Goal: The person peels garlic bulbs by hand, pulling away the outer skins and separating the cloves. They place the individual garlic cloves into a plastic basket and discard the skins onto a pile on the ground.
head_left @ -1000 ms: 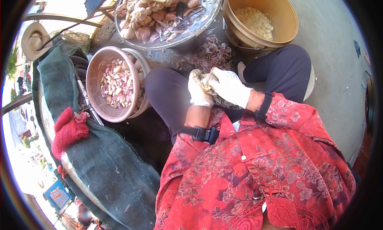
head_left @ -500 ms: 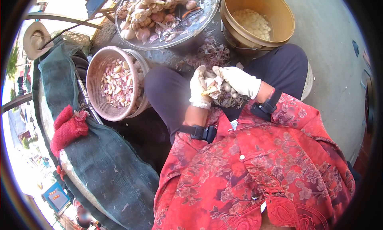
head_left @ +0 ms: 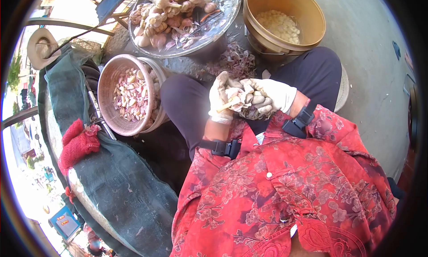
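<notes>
Both of my hands wear whitish work gloves with soiled fingertips and meet above my lap. My left hand [head_left: 219,100] is closed around a garlic bulb [head_left: 235,98] with loose papery skin, its stem end pointing down and left. The fingers of my right hand [head_left: 274,95] are curled against the bulb's right side, partly hiding it. Below the hands, shed garlic skins lie in my lap, mostly covered. Just beyond is a heap of garlic skins [head_left: 236,60] on the floor.
A round metal tray [head_left: 223,27] of garlic bulbs stands ahead. To its right is a yellowish bucket [head_left: 267,36] with peeled cloves in it. At left, a pink basket [head_left: 104,92] holds loose cloves. Dark netting [head_left: 120,181], a red knitted item [head_left: 80,143] and a hat [head_left: 42,47] lie further left.
My right-hand fingers have curled further in, with their tips now showing against the bulb. My left hand has shifted slightly left, still holding the bulb.
</notes>
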{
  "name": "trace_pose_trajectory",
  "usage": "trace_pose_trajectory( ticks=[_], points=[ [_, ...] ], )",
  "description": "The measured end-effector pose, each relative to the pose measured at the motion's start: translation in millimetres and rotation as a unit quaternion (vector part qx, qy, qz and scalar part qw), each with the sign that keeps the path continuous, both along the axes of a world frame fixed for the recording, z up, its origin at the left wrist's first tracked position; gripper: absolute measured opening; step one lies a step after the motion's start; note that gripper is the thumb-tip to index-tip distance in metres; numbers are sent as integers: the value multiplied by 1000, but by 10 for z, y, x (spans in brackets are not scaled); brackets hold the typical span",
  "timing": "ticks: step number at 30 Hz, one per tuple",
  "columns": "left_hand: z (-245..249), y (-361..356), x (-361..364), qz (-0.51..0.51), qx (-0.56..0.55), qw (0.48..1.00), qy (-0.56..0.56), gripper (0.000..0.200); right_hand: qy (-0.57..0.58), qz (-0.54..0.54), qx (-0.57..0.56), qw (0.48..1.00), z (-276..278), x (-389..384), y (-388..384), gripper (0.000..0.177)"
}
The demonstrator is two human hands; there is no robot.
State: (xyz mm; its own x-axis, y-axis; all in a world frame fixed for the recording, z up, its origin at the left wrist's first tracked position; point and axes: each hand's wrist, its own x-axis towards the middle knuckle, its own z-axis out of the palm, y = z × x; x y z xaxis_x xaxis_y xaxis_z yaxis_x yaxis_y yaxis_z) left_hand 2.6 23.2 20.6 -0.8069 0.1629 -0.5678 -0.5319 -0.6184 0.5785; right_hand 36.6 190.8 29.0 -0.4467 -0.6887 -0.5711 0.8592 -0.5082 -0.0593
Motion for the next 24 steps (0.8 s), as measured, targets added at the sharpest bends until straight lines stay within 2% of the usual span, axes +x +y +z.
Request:
trace_pose_trajectory(
  ticks=[1,3,4,6,7,8,9,10,11,12,14,15,16,18,19,20,22,23,24],
  points=[
    [-57,-49,-29,1,-1,1000,1,25,-39,-5,-15,999,61,-7,-18,27],
    [-197,-185,-100,-13,115,990,-86,28,-32,9,-17,999,145,-2,34,27],
    [-237,-184,-100,-16,116,989,-86,28,-24,20,-15,999,166,9,78,26],
    [-289,-177,-101,-28,-12,998,-54,30,-18,2,23,1000,104,24,121,25],
    [-108,-86,-76,-7,-55,998,6,29,6,0,96,995,89,29,158,24],
    [52,-43,-69,-9,-55,998,5,29,30,-4,168,985,77,31,190,24],
    [192,-2,-68,-78,-99,991,42,27,51,14,210,976,92,14,220,23],
    [283,21,-49,-147,-143,976,77,25,50,12,210,976,115,3,217,23],
    [329,30,5,-221,-142,962,66,20,59,49,277,958,143,-5,199,25],
    [354,97,51,-241,-167,954,66,20,68,85,344,933,157,1,205,29],
    [410,104,75,-347,-214,902,139,23,76,102,344,930,34,11,267,33],
    [273,131,113,-348,-291,858,241,26,88,125,341,928,-30,13,277,38],
    [204,125,112,-350,-290,857,241,26,86,123,340,928,-61,11,263,38],
    [161,123,109,-406,-343,799,281,28,128,208,434,867,-95,-5,206,44],
    [314,138,110,-405,-297,820,276,25,118,240,452,851,-50,-47,199,46],
    [234,127,113,-405,-297,820,276,25,118,239,453,851,-113,-40,213,46],
    [102,109,98,-415,-294,808,295,18,108,199,406,885,-239,-21,217,44],
    [46,91,116,-415,-294,809,295,18,108,199,406,886,-289,-7,220,44],
    [120,97,111,-403,-261,845,235,15,125,170,394,894,-269,-11,182,42]
  ],
)
